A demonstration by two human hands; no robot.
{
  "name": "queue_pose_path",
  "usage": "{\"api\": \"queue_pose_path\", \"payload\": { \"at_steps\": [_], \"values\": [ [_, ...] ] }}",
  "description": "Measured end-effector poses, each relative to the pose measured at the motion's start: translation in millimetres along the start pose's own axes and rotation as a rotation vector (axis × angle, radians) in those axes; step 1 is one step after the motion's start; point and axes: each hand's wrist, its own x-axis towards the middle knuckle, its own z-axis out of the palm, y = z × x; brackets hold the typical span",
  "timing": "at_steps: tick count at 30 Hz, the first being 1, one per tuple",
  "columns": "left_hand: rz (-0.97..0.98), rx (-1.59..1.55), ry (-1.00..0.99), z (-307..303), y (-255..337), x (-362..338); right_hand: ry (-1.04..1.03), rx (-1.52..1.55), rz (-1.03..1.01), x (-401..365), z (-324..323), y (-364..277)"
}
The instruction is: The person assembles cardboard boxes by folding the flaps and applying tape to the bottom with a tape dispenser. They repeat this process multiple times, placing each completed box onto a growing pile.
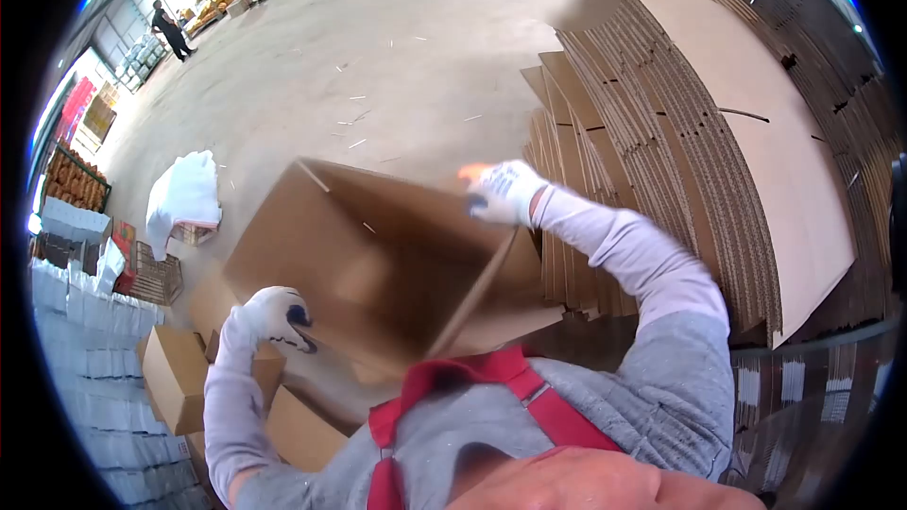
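A large open cardboard box (274,231) hangs tilted in front of my body, its dark inside facing up toward me. At its right upper corner is my right hand (505,194), in a white glove, with its fingers closed on the rim and something orange at the fingertips. My left hand (275,318), in a white glove with dark patches, is at the box's lower left side, its fingers curled; the contact with the cardboard is not clear.
Flat cardboard stacks (680,142) rise at the right. Smaller boxes (177,378) lie at the lower left, near white bundles (94,387). A white-covered basket (184,198) stands left. Two people (170,30) are far off at the upper left.
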Motion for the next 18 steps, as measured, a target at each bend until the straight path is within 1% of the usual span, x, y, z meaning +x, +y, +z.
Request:
{"api": "queue_pose_path", "payload": {
  "at_steps": [1,3,5,7,9,10,11,12,13,14,15,16,17,18],
  "values": [
    [-0.009,0.008,0.000,-7,4,8,-0.111,-0.042,-0.021,-2,-3,-8],
    [0.186,-0.901,-0.183,-12,29,29,-0.059,-0.007,0.008,0,5,-11],
    [0.094,-1.054,-0.150,-16,102,64,-0.076,0.000,0.011,5,-5,-15],
    [0.033,-0.592,0.026,1,178,86,-0.106,0.012,0.013,6,-10,-19],
    [-0.062,-0.572,0.049,21,211,97,-0.128,0.007,-0.016,7,-10,-16],
    [0.132,-0.844,0.090,37,189,107,0.015,0.072,-0.066,5,-1,-3],
    [0.026,-0.994,-0.044,48,165,109,0.036,0.103,-0.071,7,6,13],
    [-0.102,-0.803,-0.167,30,142,109,-0.122,0.143,-0.003,7,-10,15],
    [-0.121,-1.196,-0.322,51,92,121,-0.160,0.145,-0.014,16,-3,20],
    [-0.317,-1.411,-0.474,43,79,120,-0.051,0.218,-0.042,13,-7,9],
    [-0.206,-0.991,-0.485,29,74,128,0.138,0.112,-0.102,14,6,1],
    [-0.342,-0.210,-0.339,-3,98,130,-0.025,0.046,-0.067,12,-3,-10],
    [-0.289,-0.004,-0.216,11,81,146,0.028,0.025,-0.089,4,-4,-17],
    [-0.153,-0.017,-0.076,41,51,165,0.132,0.043,-0.108,-2,3,-17]
  ]
}}
